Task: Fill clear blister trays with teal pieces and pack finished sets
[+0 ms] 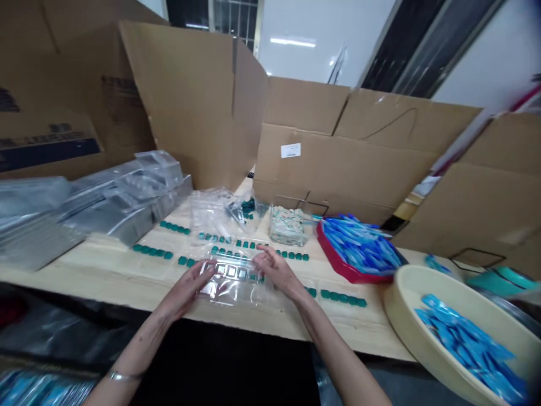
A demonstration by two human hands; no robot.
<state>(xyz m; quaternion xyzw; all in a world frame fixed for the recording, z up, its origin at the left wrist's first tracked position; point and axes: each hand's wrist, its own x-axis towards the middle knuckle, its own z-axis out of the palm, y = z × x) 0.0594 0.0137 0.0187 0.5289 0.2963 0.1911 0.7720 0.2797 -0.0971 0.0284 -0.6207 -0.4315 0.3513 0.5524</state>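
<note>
A clear plastic blister tray (230, 287) with a row of square pockets lies tilted over the front of the table. My left hand (190, 285) grips its left end, thumb on top. My right hand (276, 270) is at the tray's right end with fingers curled together; what they pinch is too small and blurred to make out. Small dark-green square pieces (152, 251) lie in short rows on the table. One more row of green pieces (344, 298) is to the right of my right hand. Some pieces behind the tray are partly hidden by my hands.
Stacked clear plastic trays (127, 197) stand at left. Behind the rows are a bag with green pieces (248, 211) and a clear box of pale pieces (289, 225). A red tray (333, 256) and a cream basin (399, 316) hold blue packets. Cardboard walls (304, 163) enclose the back.
</note>
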